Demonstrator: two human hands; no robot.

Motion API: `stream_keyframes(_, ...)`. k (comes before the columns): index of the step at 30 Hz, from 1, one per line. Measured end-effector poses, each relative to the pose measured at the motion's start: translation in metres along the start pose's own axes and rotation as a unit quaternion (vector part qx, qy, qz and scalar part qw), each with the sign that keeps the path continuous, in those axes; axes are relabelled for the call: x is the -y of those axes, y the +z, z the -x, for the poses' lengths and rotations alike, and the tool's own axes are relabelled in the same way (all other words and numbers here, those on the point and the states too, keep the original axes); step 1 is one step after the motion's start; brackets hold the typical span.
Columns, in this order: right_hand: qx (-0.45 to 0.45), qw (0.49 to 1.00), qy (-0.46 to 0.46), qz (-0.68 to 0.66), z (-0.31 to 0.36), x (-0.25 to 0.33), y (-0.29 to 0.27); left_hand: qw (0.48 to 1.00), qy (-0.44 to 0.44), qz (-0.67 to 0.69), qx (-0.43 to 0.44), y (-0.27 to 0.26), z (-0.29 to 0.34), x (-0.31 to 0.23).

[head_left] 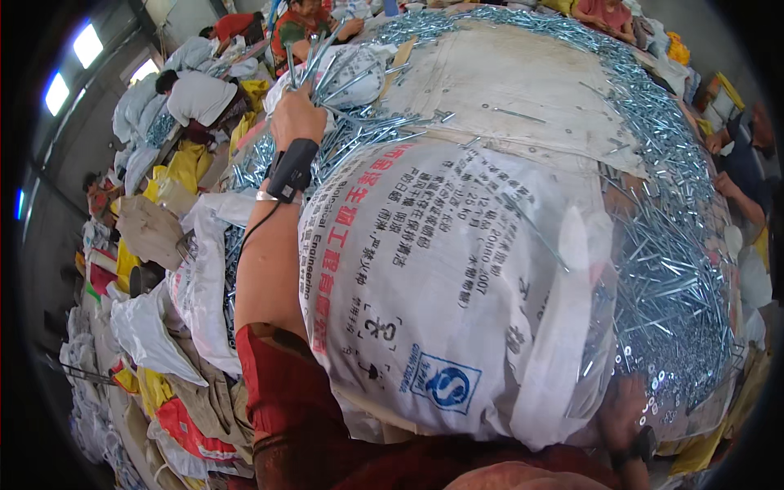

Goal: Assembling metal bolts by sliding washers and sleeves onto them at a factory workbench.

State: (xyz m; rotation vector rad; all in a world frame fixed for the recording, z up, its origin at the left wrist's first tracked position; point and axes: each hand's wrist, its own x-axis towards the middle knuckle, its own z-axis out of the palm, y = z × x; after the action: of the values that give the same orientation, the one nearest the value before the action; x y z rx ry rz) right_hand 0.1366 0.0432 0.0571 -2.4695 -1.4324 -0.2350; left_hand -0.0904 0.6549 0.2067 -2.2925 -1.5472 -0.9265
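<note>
My left arm reaches forward past the left side of a full white woven sack [425, 245] with red and black print. My left hand [298, 114] is closed around several long thin metal bolts [291, 65], which stick up out of it. More bolts [351, 135] lie in a pile just beside that hand. At the lower right, my right hand [625, 408] is low against the sack's right edge, next to small ring-shaped washers [653, 384]. It is dark and blurred, and its fingers cannot be made out.
Bolts [678, 269] are heaped along the right of the table, whose pale sheet [506, 73] shows beyond the sack. Another open white sack [208, 278] stands at the left. Other people work around, one in a white shirt [200, 98], another at the right edge [739, 192].
</note>
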Motion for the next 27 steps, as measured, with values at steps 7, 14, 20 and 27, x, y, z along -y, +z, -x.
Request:
stream_keyframes(7, 0.008, 1.000, -0.026, 0.011, 0.003, -0.009, 0.002, 0.863, 0.369, -0.344, -0.028, -0.061, -0.035, -0.061)
stream_keyframes(14, -0.020, 0.999, -0.012, -0.049, -0.008, -0.008, 0.011, 0.886, 0.118, 0.435, 0.106, -0.122, 0.034, -0.201)
stream_keyframes(20, -0.109, 0.989, -0.059, -0.084, 0.020, -0.040, -0.016, 0.851, 0.206, 0.392, 0.283, -0.080, 0.157, -0.376)
stream_keyframes(27, -0.337, 0.918, 0.208, 0.019, 0.108, -0.192, -0.098, 0.876, 0.345, 0.207, 0.264, -0.041, 0.278, -0.512)
